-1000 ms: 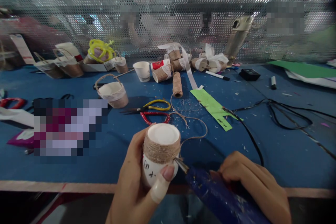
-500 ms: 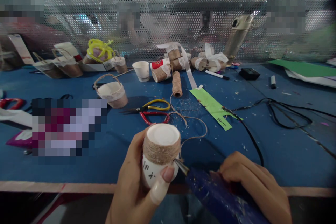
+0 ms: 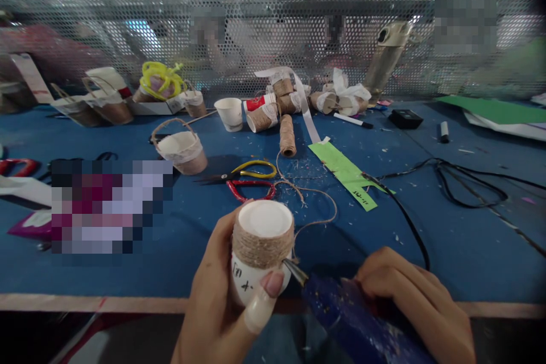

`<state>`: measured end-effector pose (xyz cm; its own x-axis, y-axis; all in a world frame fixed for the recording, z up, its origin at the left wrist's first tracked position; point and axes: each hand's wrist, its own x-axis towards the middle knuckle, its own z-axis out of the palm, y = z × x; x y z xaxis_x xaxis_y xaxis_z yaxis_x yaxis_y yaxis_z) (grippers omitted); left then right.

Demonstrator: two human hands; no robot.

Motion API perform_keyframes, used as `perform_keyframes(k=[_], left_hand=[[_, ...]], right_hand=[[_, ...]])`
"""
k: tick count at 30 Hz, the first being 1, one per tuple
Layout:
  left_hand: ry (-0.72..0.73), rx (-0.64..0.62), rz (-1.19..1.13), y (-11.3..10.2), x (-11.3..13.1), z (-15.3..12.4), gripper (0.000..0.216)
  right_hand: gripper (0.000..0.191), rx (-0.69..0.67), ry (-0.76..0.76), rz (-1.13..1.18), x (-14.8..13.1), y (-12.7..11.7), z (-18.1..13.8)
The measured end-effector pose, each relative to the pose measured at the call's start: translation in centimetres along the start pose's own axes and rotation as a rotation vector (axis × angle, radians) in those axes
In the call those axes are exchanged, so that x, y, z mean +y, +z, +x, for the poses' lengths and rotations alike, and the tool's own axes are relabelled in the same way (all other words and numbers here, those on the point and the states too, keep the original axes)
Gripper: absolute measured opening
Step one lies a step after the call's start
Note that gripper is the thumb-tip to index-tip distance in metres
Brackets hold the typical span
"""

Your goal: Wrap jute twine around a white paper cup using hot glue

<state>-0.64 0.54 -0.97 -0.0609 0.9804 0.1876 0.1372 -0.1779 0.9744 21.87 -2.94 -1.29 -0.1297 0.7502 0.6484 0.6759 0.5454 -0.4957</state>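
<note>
My left hand (image 3: pixel 215 301) is wrapped round a white paper cup (image 3: pixel 261 250) held bottom up, its upper part wound with brown jute twine. A thumb with tape on it presses the cup's side. My right hand (image 3: pixel 420 301) grips a blue hot glue gun (image 3: pixel 354 321) whose metal nozzle (image 3: pixel 294 271) touches the cup just under the twine band. Loose twine (image 3: pixel 315 205) runs from the cup across the blue table to a twine spool (image 3: pixel 288 136).
Yellow-handled and red-handled scissors (image 3: pixel 251 179) lie just beyond the cup. A twine-wrapped cup basket (image 3: pixel 183 151), more cups (image 3: pixel 260 114), a green paper strip (image 3: pixel 345 173) and black cables (image 3: pixel 452 182) are spread over the blue table (image 3: pixel 469 239). A perforated metal screen (image 3: pixel 273 23) closes the back; people sit behind it.
</note>
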Motion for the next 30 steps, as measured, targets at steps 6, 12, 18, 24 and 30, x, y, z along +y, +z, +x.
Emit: perform_keyframes(k=[6,12,18,24,30], left_hand=[[0.000,0.010,0.015,0.1,-0.1,-0.2,0.051],[-0.017,-0.005,-0.034,0.1,-0.3,-0.3,0.048],[-0.018,-0.007,-0.037,0.1,-0.1,-0.4,0.048],[-0.012,0.020,-0.033,0.4,0.2,-0.2,0.050],[0.021,-0.006,0.012,0.1,-0.4,-0.3,0.053]], right_hand=[[0.033,-0.017,0.008,0.001,0.0,0.0,-0.2],[0.032,-0.006,-0.008,-0.010,-0.1,-0.2,0.1],[0.036,0.016,0.020,-0.014,-0.4,0.2,-0.2],[0.031,0.006,0.008,-0.005,0.1,0.6,-0.9],[0.033,0.033,-0.004,-0.018,0.4,1.1,-1.4]])
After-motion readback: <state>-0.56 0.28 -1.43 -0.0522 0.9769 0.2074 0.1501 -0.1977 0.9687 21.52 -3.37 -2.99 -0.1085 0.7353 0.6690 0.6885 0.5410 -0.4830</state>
